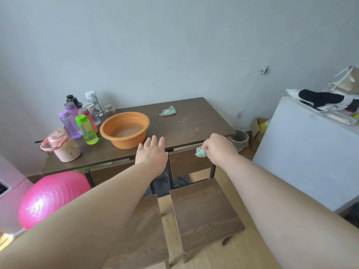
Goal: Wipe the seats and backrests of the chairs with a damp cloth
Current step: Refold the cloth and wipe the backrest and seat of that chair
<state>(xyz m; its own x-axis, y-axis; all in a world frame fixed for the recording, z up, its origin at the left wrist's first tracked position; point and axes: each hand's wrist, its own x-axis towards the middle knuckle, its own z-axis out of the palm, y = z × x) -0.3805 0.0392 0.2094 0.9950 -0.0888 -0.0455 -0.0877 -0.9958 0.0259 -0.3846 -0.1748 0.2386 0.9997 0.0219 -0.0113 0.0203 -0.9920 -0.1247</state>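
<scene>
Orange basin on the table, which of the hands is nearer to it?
Left. The left hand is spread open just beside the near right edge of the orange basin; the right hand, pinching a green cloth, is farther right, above the chair backrest.

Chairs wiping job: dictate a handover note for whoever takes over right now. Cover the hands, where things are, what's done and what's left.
Left hand: open, fingers straight, over the front edge of the table, holding nothing.
Right hand: pinches the cloth at the top edge of the backrest of the right chair.
Things: the basin, holding water, and a second cloth are on the table. The left chair is largely hidden by the arm.
Done: cannot tell which surfaces are wiped.
Left: probably this backrest first, then the seats and the other backrest.
</scene>
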